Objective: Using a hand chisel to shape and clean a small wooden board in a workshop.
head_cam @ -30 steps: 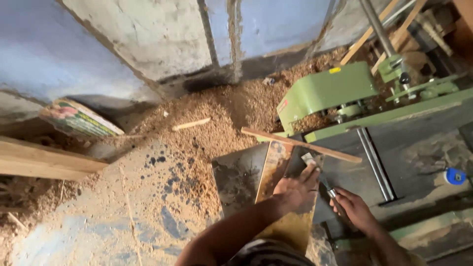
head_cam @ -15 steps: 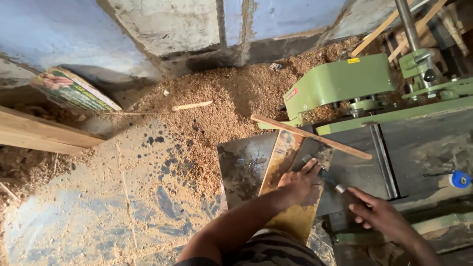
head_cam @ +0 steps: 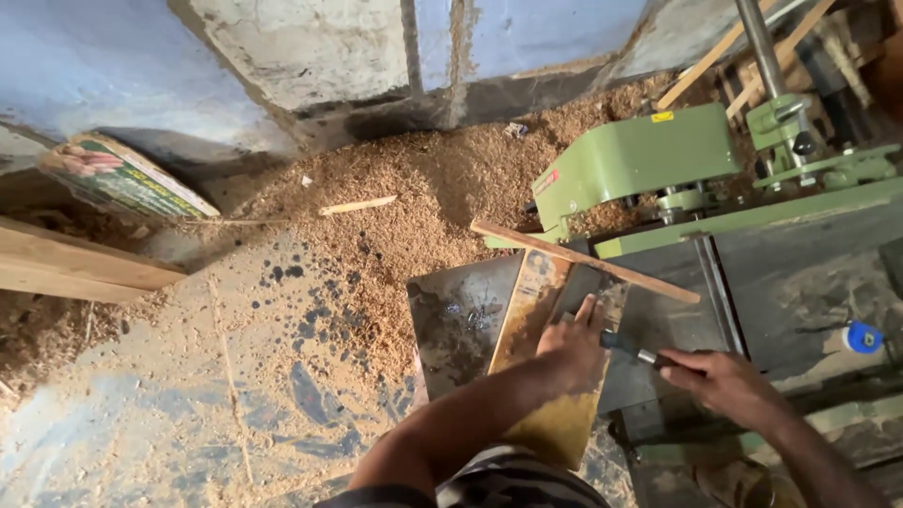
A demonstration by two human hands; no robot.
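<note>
Left hand (head_cam: 572,346) flat, fingers spread, pressing yellow board (head_cam: 546,376) on machine counter (head_cam: 752,282). Right hand (head_cam: 720,381) fist-wrapped round dark tool handle (head_cam: 628,346), tip beside left hand. Sawdust (head_cam: 404,226) on floor nearby.

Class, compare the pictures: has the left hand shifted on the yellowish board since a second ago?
No. The left hand stays pressed flat on the yellowish board, just below the thin wooden strip; only the camera has moved.
</note>
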